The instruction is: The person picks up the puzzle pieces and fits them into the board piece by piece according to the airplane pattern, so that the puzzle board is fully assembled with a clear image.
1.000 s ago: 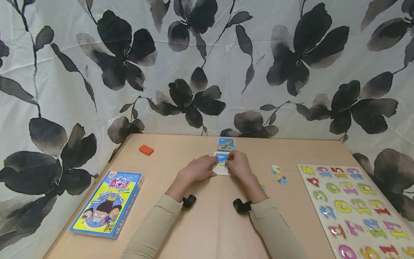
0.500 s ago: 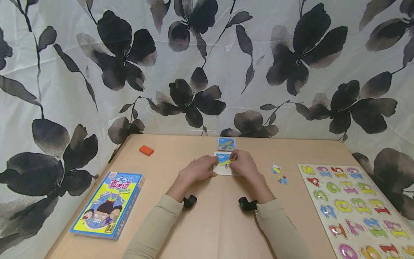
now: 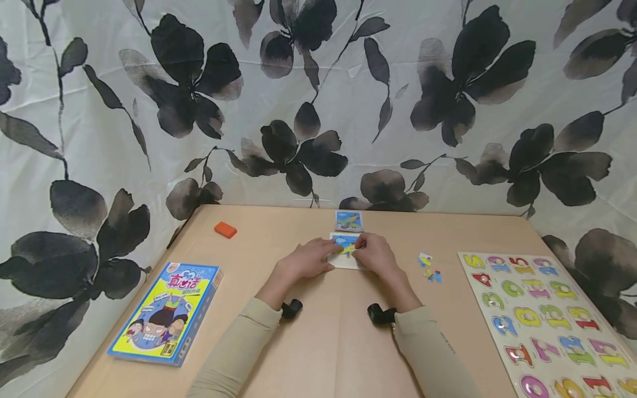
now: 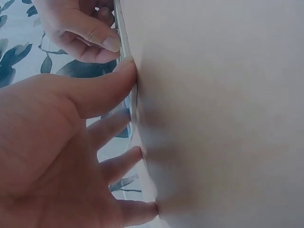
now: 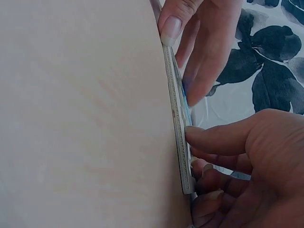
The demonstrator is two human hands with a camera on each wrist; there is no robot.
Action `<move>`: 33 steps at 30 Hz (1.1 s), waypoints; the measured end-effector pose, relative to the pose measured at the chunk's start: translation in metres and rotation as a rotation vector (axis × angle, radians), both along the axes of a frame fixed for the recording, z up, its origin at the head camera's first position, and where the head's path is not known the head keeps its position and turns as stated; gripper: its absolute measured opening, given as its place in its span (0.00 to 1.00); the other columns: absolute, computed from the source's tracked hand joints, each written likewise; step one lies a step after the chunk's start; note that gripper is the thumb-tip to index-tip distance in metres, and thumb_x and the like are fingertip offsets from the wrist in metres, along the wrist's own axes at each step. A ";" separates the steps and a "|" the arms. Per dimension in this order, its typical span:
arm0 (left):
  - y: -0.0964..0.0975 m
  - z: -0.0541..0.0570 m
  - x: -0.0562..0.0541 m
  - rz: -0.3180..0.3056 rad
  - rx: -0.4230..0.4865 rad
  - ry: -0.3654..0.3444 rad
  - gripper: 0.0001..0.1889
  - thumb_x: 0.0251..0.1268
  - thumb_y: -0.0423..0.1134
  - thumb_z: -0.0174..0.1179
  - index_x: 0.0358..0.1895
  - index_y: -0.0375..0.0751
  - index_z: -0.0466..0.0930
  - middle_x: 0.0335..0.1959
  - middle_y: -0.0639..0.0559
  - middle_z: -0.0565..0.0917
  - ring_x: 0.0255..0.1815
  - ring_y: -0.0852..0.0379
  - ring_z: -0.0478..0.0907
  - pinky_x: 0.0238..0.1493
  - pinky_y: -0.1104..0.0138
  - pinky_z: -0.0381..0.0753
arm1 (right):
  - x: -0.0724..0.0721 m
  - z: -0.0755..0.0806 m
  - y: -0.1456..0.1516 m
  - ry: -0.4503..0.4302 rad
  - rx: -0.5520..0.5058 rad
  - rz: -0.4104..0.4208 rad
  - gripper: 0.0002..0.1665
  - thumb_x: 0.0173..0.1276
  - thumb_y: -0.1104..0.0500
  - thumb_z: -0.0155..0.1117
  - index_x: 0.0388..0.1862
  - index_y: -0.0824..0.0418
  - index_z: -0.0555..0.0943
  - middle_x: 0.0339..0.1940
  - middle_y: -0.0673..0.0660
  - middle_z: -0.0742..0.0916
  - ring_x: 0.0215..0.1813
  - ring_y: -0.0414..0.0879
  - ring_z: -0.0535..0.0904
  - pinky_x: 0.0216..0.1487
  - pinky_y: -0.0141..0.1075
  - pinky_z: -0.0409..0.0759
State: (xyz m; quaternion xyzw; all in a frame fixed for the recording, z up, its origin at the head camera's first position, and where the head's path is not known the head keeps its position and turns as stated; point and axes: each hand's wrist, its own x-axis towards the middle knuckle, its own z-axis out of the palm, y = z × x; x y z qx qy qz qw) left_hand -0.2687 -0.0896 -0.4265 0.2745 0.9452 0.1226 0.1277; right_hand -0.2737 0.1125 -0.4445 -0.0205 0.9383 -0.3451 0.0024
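A small white-bordered jigsaw board (image 3: 343,262) with a blue and yellow picture lies flat near the table's far side. My left hand (image 3: 311,258) rests at its left side, fingers fairly straight, the thumb against the near edge in the left wrist view. My right hand (image 3: 376,253) is over the board's right part, thumb and fingertips together at the picture; the small jigsaw piece there is mostly hidden by them. Just behind stands a matching picture tile (image 3: 349,221) with a yellow plane. Several loose jigsaw pieces (image 3: 435,276) lie to the right.
A blue and yellow card-game box (image 3: 164,315) lies on the left of the table (image 3: 318,354). An orange block (image 3: 225,230) is at the back left. A large sheet of colourful numbers (image 3: 547,320) covers the right side. A flower-printed cloth (image 3: 378,99) hangs behind.
My right hand has shifted slightly right and now stays at the board's right part, where a small piece showed between its fingers half a second ago. The left hand has barely moved.
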 end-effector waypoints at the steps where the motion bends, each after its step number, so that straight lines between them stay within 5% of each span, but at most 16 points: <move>1: 0.000 0.000 0.000 -0.001 -0.011 -0.002 0.29 0.72 0.48 0.58 0.75 0.59 0.65 0.80 0.53 0.60 0.81 0.43 0.54 0.69 0.30 0.57 | 0.000 0.000 0.000 0.000 0.004 0.000 0.07 0.60 0.59 0.70 0.35 0.60 0.83 0.32 0.56 0.85 0.35 0.48 0.77 0.35 0.35 0.71; 12: 0.005 0.006 0.006 0.002 -0.060 0.007 0.28 0.73 0.49 0.56 0.74 0.63 0.65 0.80 0.52 0.59 0.81 0.43 0.53 0.66 0.27 0.58 | 0.005 0.001 0.008 0.022 -0.026 0.082 0.05 0.59 0.63 0.65 0.35 0.62 0.83 0.28 0.55 0.82 0.32 0.48 0.74 0.31 0.34 0.70; 18: 0.006 0.007 0.007 0.033 -0.051 -0.008 0.27 0.73 0.50 0.56 0.74 0.64 0.66 0.80 0.53 0.59 0.81 0.44 0.52 0.68 0.27 0.56 | 0.015 0.009 0.028 -0.040 -0.074 0.148 0.10 0.67 0.62 0.62 0.45 0.62 0.83 0.33 0.57 0.82 0.33 0.48 0.74 0.25 0.33 0.71; 24: 0.007 0.005 0.007 0.036 -0.035 -0.013 0.27 0.73 0.50 0.57 0.74 0.64 0.66 0.80 0.53 0.59 0.81 0.44 0.53 0.69 0.27 0.55 | 0.029 0.022 0.054 -0.118 -0.121 0.142 0.15 0.71 0.59 0.61 0.54 0.60 0.81 0.42 0.58 0.82 0.42 0.51 0.75 0.32 0.34 0.79; 33: 0.006 0.002 0.005 0.043 -0.045 -0.011 0.27 0.73 0.51 0.56 0.73 0.66 0.66 0.80 0.54 0.58 0.82 0.45 0.52 0.69 0.28 0.54 | 0.046 0.035 0.115 -0.150 0.094 0.149 0.18 0.64 0.63 0.64 0.53 0.61 0.81 0.46 0.59 0.82 0.48 0.52 0.74 0.47 0.41 0.79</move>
